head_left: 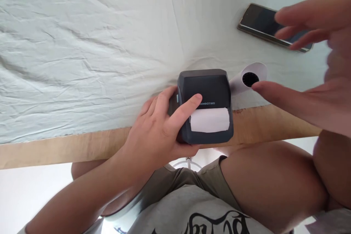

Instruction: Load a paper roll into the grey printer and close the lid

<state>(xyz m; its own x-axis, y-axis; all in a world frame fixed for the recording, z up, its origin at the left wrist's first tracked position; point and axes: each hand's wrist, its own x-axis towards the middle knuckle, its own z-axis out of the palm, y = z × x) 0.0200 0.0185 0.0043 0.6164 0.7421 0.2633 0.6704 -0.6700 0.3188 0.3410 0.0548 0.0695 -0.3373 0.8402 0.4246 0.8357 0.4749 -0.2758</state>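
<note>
A dark label printer (214, 84) stands at the table's near edge, with white paper (210, 120) showing at its front slot. My left hand (156, 128) grips the printer from its left side, one finger lying across the top beside the printed lettering. To the right of the printer, a white paper roll (238, 83) with a black core lies on the cloth. My right hand (323, 44) is raised at the right, thumb and fingers spread with nothing between them. Its thumb tip overlaps the edge of the roll in view; whether it touches, I cannot tell.
A smartphone (260, 20) lies screen up at the upper right, partly behind my right fingers. A pale, wrinkled cloth (90, 55) covers the table up to its wooden front edge (65, 148). My legs are below that edge.
</note>
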